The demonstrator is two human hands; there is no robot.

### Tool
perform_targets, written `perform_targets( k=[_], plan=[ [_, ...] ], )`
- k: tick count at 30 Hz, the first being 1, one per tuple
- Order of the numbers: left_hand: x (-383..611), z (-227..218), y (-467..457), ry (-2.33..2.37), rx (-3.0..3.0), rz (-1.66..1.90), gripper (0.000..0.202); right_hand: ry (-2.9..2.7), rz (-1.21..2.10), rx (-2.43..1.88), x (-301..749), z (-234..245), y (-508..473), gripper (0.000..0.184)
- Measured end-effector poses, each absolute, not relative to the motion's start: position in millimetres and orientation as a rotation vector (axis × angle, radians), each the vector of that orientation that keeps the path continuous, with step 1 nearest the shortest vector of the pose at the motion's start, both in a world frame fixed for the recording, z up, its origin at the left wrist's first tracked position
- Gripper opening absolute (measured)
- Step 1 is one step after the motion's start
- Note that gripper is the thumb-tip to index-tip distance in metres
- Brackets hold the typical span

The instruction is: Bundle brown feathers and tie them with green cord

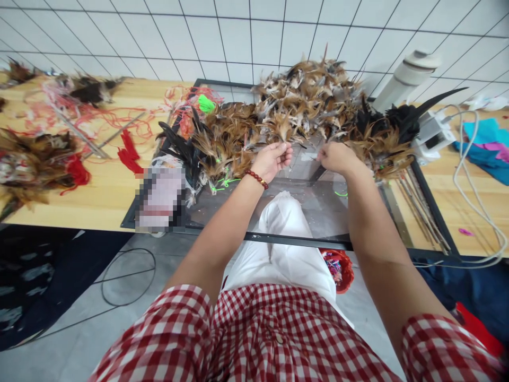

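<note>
My left hand, with a beaded bracelet at its wrist, is closed in a pinch. A small tuft of brown feathers fans out from its fingertips. To its right, my right hand is curled closed above the dark glossy board; whatever its fingers hold is hidden. Behind both hands rises a large heap of brown feathers. More brown feather bundles lie left of my left hand, beside long black feathers. Bright green string trails at their base.
A white bottle and a white power adapter with cables stand at the back right. Thin sticks lie along the board's right side. Red yarn, pink string and feather bundles cover the table's left. A red basket sits below.
</note>
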State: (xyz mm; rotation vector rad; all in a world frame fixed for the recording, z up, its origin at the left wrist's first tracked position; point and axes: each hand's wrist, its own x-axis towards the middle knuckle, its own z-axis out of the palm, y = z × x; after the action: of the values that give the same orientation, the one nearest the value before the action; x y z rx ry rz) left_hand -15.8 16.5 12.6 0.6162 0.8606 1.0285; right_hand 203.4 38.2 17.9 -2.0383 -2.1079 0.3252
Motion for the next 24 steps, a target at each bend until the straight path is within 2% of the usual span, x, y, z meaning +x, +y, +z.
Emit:
perform_targets(
  k=[4, 6, 16, 24],
  plan=[
    [-15, 12, 18, 0.875, 0.577, 1.042, 0.006, -1.668, 0.910, -1.514, 182, 20, 38, 0.028],
    [-14, 12, 18, 0.879, 0.556, 1.042, 0.007, -1.499, 1.065, -1.339, 169, 22, 35, 0.038],
    [-12, 13, 15, 0.798, 0.529, 0.974, 0.006, -1.381, 1.097, -1.182, 125, 16, 23, 0.049],
    [-8, 10, 17, 0.837, 0.500, 0.947, 0.006, -1.251, 1.172, -1.199, 123, 1, 27, 0.043]
  ],
)
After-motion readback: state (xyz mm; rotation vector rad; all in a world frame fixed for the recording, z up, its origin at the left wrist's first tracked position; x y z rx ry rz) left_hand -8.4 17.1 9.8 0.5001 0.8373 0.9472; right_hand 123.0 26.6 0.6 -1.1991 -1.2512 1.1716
